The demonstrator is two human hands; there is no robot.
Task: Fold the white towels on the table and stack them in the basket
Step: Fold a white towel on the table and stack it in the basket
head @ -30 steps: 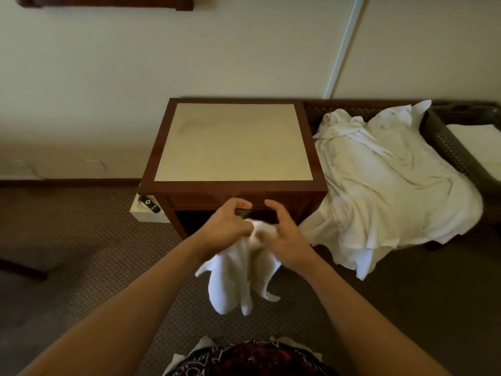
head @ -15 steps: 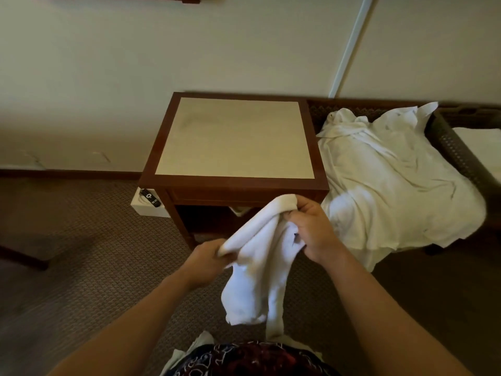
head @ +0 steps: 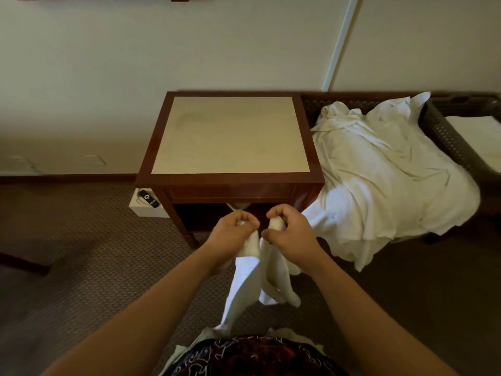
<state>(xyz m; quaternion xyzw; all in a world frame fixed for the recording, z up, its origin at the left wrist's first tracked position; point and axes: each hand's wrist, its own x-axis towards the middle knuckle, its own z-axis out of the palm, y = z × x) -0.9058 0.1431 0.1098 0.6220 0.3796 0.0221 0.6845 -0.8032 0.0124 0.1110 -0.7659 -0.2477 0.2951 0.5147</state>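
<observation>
Both hands are pinching the top edge of a small white towel in the air just in front of the near edge of the table, the left hand and right hand now level and nearly touching, each with fingers curled round its own bunched corner. Half a second ago the left hand was sitting lower and the cloth was slung between them in one twisted rope; a second ago both were kneading it as a lump. The towel is now hanging in two separate limp tails toward the person's lap, which suggests the corners have been found and the cloth is about to be spread for its first fold. The tabletop is lying bare of cloth, ready as a folding surface. Beyond the table's right edge a large heap of white towels is spilling over a low dark piece of furniture, apparently waiting its turn, and at the far right a dark woven basket is holding what looks like flat folded white cloth. A remote control is resting on a white box on the floor by the table's left front leg.
</observation>
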